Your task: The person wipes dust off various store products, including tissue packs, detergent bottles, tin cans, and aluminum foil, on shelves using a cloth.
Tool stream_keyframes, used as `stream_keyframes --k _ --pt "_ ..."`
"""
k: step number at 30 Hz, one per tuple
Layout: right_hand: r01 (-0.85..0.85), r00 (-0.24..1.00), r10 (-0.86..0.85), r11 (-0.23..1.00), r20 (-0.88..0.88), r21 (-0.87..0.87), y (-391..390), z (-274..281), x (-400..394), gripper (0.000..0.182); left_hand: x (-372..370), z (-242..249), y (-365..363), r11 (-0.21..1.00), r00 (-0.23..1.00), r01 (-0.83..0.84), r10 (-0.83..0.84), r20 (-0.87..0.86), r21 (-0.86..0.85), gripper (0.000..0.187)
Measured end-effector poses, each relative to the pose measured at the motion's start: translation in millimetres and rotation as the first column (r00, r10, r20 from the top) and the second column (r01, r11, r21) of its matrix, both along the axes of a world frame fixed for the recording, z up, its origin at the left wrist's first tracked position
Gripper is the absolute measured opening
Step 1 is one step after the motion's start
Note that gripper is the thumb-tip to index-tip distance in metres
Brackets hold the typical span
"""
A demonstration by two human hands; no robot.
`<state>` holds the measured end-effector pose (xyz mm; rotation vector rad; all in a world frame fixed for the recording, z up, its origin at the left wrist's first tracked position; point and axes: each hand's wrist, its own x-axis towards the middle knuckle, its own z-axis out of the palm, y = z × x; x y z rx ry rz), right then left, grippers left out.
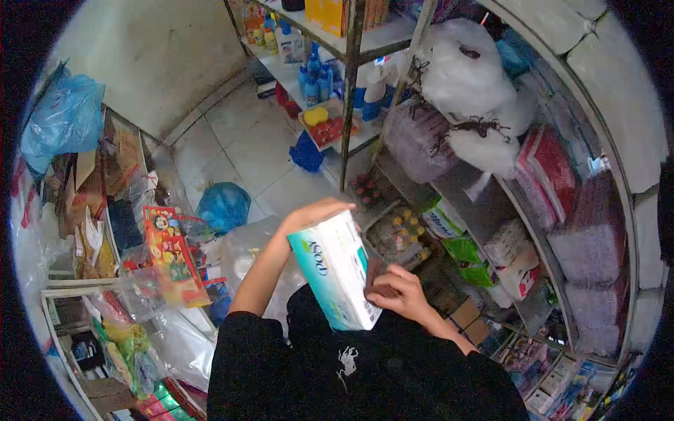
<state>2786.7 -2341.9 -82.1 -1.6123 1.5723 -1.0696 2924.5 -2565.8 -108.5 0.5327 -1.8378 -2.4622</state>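
A white and teal cardboard box [337,270] marked POSY is held tilted in front of my chest, its lettering upside down to me. My left hand [319,212] is wrapped over the far end of this box, most of the fingers hidden behind it. At the box's right edge, my right hand [400,293] is closed, thumb and bent fingers pressed to the side near the lower corner. A small dark brownish patch shows beside those fingers; I cannot make out what it is.
Metal shelves with blue bottles [312,83] stand ahead. To the right, shelves carry white plastic bags [467,74] and green packs [467,259]. A blue plastic bag [223,207] lies on the tiled floor [242,154]. Left are a red packet [168,245] and a hanging blue bag [64,119].
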Motion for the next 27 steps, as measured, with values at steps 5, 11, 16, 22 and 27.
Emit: stream_keyframes --k 5,11,16,22,27 --pt "-0.218 0.972 0.217 0.976 0.096 0.009 26 -10 -16 0.024 23 -24 -1 0.931 0.961 -0.202 0.128 0.246 0.303 0.042" --pt "-0.15 0.98 0.146 0.988 0.136 0.019 -8 -9 -9 0.021 11 -5 -2 0.99 0.96 -0.06 0.021 0.279 0.131 0.04" --pt "0.051 0.997 -0.033 0.955 0.067 -0.291 -75 13 -6 0.023 -20 -9 -3 0.987 0.987 0.163 -0.163 0.013 -0.01 0.035" --pt "0.306 0.947 -0.265 0.915 0.18 -0.262 -87 6 -12 0.022 -48 -19 4 0.941 0.956 0.205 -0.251 -0.151 -0.27 0.022" --pt "0.315 0.933 -0.296 0.947 0.207 -0.067 -42 -24 -3 0.021 -36 -9 -3 0.984 0.963 0.175 -0.177 0.204 0.029 0.035"
